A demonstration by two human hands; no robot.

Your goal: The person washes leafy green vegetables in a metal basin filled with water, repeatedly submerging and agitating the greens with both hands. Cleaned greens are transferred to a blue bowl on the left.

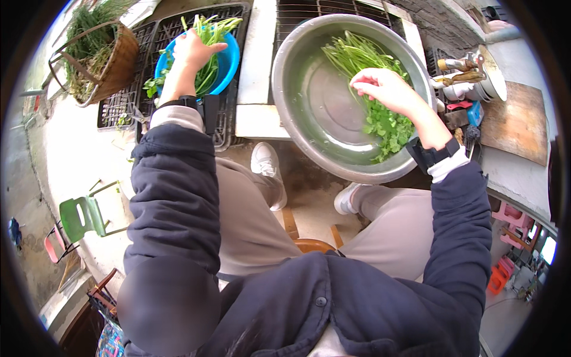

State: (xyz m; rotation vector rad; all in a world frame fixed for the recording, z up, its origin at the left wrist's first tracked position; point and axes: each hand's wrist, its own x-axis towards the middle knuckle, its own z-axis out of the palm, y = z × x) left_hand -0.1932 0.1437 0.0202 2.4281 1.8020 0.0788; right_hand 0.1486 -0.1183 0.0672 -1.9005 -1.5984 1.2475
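My left hand [193, 52] lies over leafy celery [209, 71] in a blue plastic basin [232, 58] at the far left. Its thumb sticks out to the right, apart from the fingers. The pale green stalks stand up past the rim beyond the hand. On the right, my right hand [385, 89] hovers above a large metal basin [289, 101] of water. Its fingers are half curled and apart, and I see nothing between them. More leafy celery [386, 128] lies along the basin's right side, stalks at the far end and leaves nearer me, partly hidden by that hand.
A wicker basket [110, 68] of greens stands left of black plastic crates [162, 27]. To the right are a wooden board [514, 122], a blue-handled brush [474, 113] and a white container [491, 74]. A green chair [82, 218] stands at the left. My knees flank the space before the basins.
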